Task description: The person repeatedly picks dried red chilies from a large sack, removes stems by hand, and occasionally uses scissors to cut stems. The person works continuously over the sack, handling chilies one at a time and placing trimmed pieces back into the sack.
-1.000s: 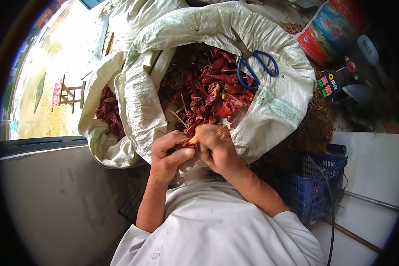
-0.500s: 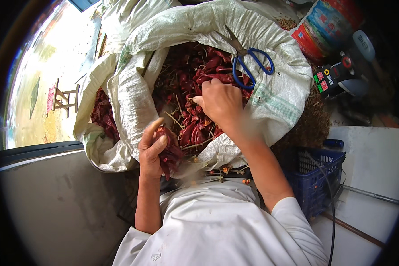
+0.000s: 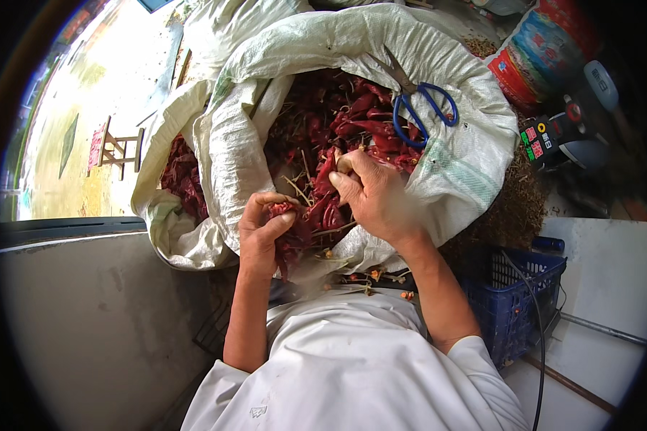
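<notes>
Several wrinkled, dark-red dried peppers (image 3: pixel 289 248) fill the closed grip of the left hand (image 3: pixel 256 239); the right hand (image 3: pixel 375 197) appears to pinch another among those in the white woven-plastic sack (image 3: pixel 474 161); picking looks in hand, and the next move calls for a gentle lift

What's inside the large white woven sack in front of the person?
Wrinkled dark-red peppers and thin pale stalks show in the sack. The right hand covers some; whatever lies below the top layer cannot be seen.
</notes>
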Motion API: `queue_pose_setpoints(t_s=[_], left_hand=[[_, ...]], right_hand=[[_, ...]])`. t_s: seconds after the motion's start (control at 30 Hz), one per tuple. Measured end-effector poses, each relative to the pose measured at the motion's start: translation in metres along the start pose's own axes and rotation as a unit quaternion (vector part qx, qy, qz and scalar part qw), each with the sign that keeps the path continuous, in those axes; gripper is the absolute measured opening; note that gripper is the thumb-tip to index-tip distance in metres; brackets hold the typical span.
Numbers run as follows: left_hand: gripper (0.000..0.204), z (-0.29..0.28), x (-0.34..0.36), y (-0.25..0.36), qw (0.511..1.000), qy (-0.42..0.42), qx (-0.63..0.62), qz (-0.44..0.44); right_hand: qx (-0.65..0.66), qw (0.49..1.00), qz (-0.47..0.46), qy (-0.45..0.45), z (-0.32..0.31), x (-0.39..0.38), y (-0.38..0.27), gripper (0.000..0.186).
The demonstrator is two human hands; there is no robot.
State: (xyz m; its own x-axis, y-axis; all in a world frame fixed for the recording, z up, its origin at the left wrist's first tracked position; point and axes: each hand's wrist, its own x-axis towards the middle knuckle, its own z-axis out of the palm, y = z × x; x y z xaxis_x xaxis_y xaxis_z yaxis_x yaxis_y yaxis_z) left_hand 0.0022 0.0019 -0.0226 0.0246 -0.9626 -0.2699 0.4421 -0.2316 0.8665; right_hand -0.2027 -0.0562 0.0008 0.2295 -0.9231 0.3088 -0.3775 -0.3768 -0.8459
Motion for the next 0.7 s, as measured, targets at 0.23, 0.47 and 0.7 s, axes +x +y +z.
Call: queue_pose_setpoints(t_s=[0.23, 0.47, 0.7], left_hand=[[0.020, -0.011, -0.006, 0.004, 0.995, -0.052, 0.056, -0.067], [0.037, 0.004, -0.009, 0.008, 0.994, -0.052, 0.038, -0.093], [0.019, 0.004, -0.015, 0.008, 0.986, -0.021, 0.158, -0.045]], right_hand=[[0.155, 0.986, 0.055, 0.028, 0.013, -0.020, -0.007, 0.011], [-0.093, 0.963, -0.252, -0.022, 0.017, -0.039, -0.008, 0.025], [0.005, 0.997, -0.073, -0.025, 0.008, -0.043, -0.021, 0.023]])
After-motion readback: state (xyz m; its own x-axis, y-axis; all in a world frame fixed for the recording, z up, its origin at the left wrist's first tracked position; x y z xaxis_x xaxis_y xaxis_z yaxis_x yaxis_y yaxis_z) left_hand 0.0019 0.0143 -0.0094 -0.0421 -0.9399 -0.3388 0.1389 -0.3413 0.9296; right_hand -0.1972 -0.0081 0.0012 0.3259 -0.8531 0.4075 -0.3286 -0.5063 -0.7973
